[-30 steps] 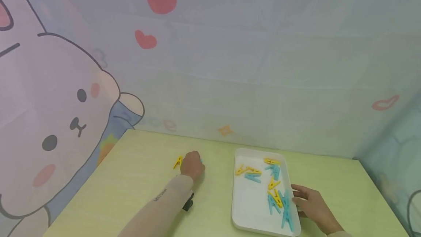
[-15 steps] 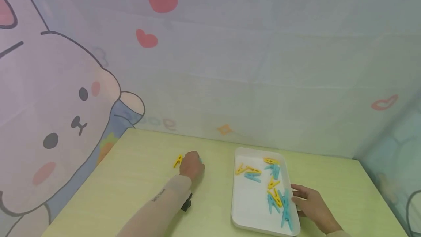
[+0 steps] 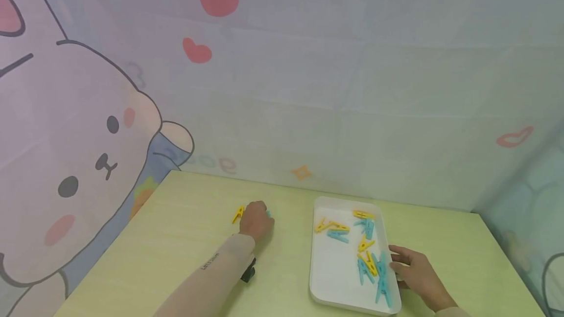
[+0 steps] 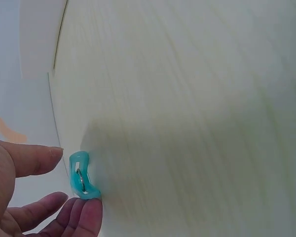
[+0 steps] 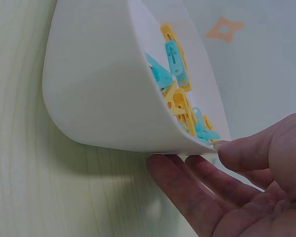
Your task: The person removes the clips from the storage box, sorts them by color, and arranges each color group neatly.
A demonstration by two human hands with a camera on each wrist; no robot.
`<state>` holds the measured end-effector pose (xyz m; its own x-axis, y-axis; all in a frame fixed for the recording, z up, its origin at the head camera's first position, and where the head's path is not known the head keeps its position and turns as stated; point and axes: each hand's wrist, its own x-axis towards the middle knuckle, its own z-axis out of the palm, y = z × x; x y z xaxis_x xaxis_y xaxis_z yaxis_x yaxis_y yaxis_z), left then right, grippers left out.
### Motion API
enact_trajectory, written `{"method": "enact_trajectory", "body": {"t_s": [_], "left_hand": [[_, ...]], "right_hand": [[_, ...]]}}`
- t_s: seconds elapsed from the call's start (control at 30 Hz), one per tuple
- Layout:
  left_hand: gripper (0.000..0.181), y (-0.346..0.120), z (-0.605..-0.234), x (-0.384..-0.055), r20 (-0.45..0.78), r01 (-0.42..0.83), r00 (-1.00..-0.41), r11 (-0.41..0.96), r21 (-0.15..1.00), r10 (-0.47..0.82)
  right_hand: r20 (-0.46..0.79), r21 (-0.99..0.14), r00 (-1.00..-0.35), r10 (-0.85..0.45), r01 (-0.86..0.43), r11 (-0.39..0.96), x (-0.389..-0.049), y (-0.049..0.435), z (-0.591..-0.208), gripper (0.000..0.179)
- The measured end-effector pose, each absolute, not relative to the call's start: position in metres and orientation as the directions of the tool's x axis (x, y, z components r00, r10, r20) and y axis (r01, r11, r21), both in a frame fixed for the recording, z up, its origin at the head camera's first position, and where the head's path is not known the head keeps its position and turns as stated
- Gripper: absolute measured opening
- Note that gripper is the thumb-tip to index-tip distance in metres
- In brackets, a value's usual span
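My left hand (image 3: 256, 220) is on the table at the left, around a blue clothespin (image 4: 82, 177). In the left wrist view its fingertips (image 4: 91, 212) touch the lower end of the clothespin, while the thumb is spread apart from it. A yellow clothespin (image 3: 238, 214) lies just left of that hand. My right hand (image 3: 414, 272) holds the right side of a white tray (image 3: 335, 285). Its thumb is at the rim and its fingers lie along the outer wall, as the right wrist view shows. Several yellow clothespins (image 3: 362, 214) and blue clothespins (image 3: 383, 290) lie loose inside.
The pale green table (image 3: 198, 199) backs onto a printed cloth (image 3: 352, 87) with hearts and a cartoon rabbit. A black device (image 3: 248, 270) is at the left wrist. A dark cable (image 3: 545, 283) hangs at the far right.
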<state>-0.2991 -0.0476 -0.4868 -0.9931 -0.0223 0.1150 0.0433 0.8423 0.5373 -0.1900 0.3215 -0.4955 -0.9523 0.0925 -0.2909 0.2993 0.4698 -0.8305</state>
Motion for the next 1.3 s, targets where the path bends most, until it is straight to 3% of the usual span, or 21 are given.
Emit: {"method": "enact_trajectory", "body": {"t_s": [0.5,1.3], "left_hand": [[0.029,-0.041,-0.481,-0.298,0.083,0.031,-0.996,0.824,0.566,-0.019],[0.035,-0.002,-0.466,-0.285,0.1,0.143,-0.99,0.719,0.68,0.103]], "right_hand": [[-0.278,-0.828,-0.956,0.089,0.286,0.483,-0.19,0.327,-0.494,0.049],[-0.27,-0.843,-0.961,0.068,0.27,0.465,-0.189,0.322,-0.497,0.05]]}}
